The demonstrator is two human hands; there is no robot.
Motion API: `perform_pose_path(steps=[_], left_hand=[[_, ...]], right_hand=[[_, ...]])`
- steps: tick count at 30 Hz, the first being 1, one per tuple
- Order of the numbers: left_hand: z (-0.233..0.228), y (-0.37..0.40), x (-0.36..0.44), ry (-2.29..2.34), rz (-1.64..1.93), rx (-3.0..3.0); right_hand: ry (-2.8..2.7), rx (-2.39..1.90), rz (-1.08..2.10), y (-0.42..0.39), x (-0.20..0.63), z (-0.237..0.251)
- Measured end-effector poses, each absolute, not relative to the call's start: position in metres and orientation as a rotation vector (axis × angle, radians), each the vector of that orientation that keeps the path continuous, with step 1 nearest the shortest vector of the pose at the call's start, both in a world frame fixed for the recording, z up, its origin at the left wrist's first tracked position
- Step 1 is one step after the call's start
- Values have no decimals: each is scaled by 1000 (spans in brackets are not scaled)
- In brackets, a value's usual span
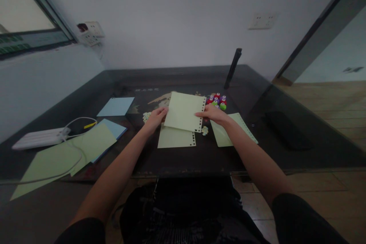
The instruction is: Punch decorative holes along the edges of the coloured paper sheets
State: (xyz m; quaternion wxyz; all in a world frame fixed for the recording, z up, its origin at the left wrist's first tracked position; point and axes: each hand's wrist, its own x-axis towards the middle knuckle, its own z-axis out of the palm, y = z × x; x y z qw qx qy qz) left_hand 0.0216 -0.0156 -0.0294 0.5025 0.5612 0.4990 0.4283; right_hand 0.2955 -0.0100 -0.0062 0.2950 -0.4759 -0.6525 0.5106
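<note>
Between my hands is a pale green sheet of paper [184,111] with a row of punched holes down its right edge. My left hand [156,117] pinches its left side, and my right hand [213,113] grips the holed edge with the thumb on top. Partly under it, on the table, lies a second pale green sheet [175,140], also with holes on the right. Another holed sheet [224,133] rests below my right forearm. Small pale cut-out pieces [204,130] lie near the held sheet, with more [146,116] beside my left hand.
Several round red, purple and green craft punches [217,101] cluster behind my right hand. To the left are a blue sheet [116,106], green sheets [94,143] and a white power strip [40,138] with a cable. A black upright object [233,68] and a dark flat case [287,130] are right.
</note>
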Motion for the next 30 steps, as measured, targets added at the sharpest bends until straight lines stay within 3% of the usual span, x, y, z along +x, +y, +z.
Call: perform_pose_path(steps=[11,22,30], left_hand=[[-36,-10,30,1235,968,1560],[-39,44,46,1552,1009,1876],[-44,71,54,1534,820,2139]], right_hand=[[-1289,-1264,1229,-7,346,-4],[-1263,-1306,1187,-20,355,-14],[-1231,-1287,1180,-21,356,-15]])
